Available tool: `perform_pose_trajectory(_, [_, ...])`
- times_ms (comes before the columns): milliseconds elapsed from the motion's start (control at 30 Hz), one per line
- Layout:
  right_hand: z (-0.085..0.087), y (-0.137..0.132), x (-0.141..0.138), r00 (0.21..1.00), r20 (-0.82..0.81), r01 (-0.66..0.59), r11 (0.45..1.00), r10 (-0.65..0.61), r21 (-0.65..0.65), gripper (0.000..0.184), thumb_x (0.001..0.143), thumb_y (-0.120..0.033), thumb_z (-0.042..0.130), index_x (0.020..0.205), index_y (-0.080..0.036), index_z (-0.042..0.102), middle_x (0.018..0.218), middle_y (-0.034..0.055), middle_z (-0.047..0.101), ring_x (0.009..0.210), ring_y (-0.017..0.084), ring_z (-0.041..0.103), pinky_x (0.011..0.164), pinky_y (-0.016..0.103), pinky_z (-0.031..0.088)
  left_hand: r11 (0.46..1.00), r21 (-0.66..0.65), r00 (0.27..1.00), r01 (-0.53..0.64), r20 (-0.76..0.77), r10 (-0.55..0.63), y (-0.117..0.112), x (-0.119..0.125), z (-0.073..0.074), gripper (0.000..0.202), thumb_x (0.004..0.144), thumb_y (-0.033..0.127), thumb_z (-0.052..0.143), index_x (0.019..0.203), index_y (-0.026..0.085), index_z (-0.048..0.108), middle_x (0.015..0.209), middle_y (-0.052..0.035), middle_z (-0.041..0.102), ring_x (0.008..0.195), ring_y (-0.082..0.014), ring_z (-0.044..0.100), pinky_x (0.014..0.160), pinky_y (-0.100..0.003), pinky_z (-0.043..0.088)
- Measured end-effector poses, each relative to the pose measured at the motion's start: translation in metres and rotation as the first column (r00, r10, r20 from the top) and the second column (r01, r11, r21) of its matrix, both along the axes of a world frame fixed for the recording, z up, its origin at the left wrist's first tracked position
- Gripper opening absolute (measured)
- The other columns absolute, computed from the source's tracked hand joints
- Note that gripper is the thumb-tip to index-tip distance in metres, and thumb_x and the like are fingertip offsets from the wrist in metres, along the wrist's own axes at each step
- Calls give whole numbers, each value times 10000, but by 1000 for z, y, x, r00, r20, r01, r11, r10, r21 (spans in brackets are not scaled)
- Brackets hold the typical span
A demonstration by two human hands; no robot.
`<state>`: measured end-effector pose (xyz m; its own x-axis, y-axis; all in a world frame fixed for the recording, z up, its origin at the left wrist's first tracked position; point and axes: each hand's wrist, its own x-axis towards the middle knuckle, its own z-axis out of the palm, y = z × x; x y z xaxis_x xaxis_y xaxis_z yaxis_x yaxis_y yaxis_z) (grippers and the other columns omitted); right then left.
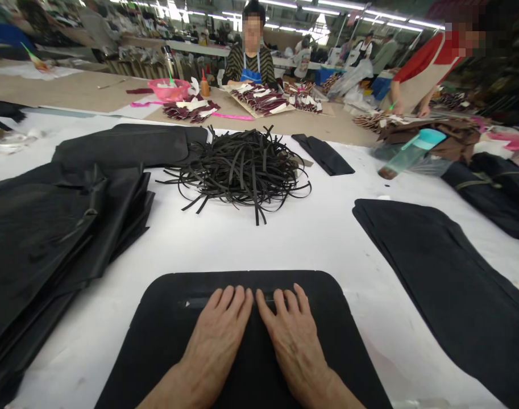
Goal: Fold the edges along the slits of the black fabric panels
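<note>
My left hand (216, 338) lies palm down on a black panel (150, 346) with rounded far corners, its fingers stretched forward. Beside it, my right hand (293, 338) presses on the same panel, fingers slightly spread and the index fingertip close to the left hand's. Under the fingertips of both hands runs a narrow, shiny strip or slot (195, 304) across the panel; the hands hide most of it. Beyond the panel is a tangled heap of thin black strips (246, 167).
Stacked black sheets (41, 238) lie to the left, curved black pieces (438, 272) to the right. Farther back are folded black pieces (123, 145), a small black stack (325, 154) and a bottle with a turquoise lid (412, 153). Two people work across the table, near a pink bowl (169, 91).
</note>
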<state>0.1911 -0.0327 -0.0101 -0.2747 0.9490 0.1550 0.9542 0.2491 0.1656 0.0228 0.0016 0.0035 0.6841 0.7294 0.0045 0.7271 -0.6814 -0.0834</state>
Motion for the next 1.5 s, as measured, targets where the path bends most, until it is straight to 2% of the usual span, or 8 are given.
perform_pose_trajectory(100, [-6, -3, 2, 999, -41, 12, 1000, -11, 16, 437, 767, -140, 568, 1201, -198, 560, 1008, 93, 626, 943, 272, 542, 951, 490, 357, 997, -43, 997, 69, -17, -70, 1, 9, -11, 514, 782, 8, 394, 1257, 164, 510, 1217, -94, 593, 1091, -229, 550, 923, -378, 461])
perform_pose_trajectory(333, [-19, -13, 20, 986, -133, 120, 985, -103, 124, 405, 761, -25, 457, 1143, -95, 573, 1071, 112, 629, 993, 236, 538, 963, 412, 376, 980, 177, 995, 93, 30, -100, 2, -1, -22, 524, 710, -28, 347, 1135, 108, 622, 1123, -118, 647, 1009, -257, 591, 838, -367, 521])
perform_pose_trajectory(467, [-14, -18, 37, 976, -143, 181, 977, -164, 115, 432, 736, 9, 426, 1120, -101, 590, 1043, 115, 639, 988, 232, 555, 980, 394, 381, 977, 201, 995, 71, 51, -83, 4, -12, -23, 516, 695, -48, 346, 1103, 77, 637, 1096, -116, 657, 1003, -248, 588, 841, -334, 521])
perform_pose_trajectory(900, [-9, -13, 67, 996, -79, -32, 994, 40, 103, 397, 746, 10, 390, 1046, -112, 620, 1016, 125, 648, 937, 272, 568, 849, 445, 433, 991, -17, 990, -136, 28, 136, -1, -81, -9, 518, 697, -67, 368, 1180, 27, 533, 1140, -145, 598, 1091, -241, 534, 968, -320, 446])
perform_pose_trajectory(1167, [-6, 3, 75, 978, -175, 121, 992, -112, 42, 288, 904, -243, 366, 1079, -127, 563, 920, 106, 654, 825, 236, 598, 786, 394, 470, 913, -22, 894, -408, 192, 404, 16, -127, 5, 386, 778, -15, 338, 1002, 119, 622, 1088, -128, 616, 979, -230, 595, 832, -365, 535])
perform_pose_trajectory(1233, [1, 14, 63, 972, -221, 95, 995, -85, 37, 251, 912, -268, 378, 1012, -169, 587, 966, 88, 644, 848, 231, 595, 797, 387, 461, 940, -1, 902, -342, 279, 329, 14, -116, 10, 364, 813, 13, 332, 989, 137, 625, 1048, -109, 638, 953, -215, 602, 832, -361, 533])
perform_pose_trajectory(1333, [13, 34, 34, 961, -276, 27, 999, -31, -18, 169, 883, -210, 460, 984, -201, 595, 1083, 69, 609, 902, 209, 581, 793, 342, 455, 996, -67, 926, -56, 370, 77, 4, -81, 13, 424, 780, -12, 329, 1061, 155, 599, 1094, -73, 645, 1026, -180, 574, 924, -326, 483])
perform_pose_trajectory(1500, [21, 65, 5, 961, -274, -11, 985, -38, -175, 191, 779, -179, 650, 962, -199, 599, 957, 43, 621, 874, 198, 560, 744, 314, 433, 900, -212, 901, 382, 302, -311, -11, -34, 5, 534, 737, 62, 413, 1265, 130, 453, 1364, -86, 476, 1271, -235, 390, 1066, -382, 345])
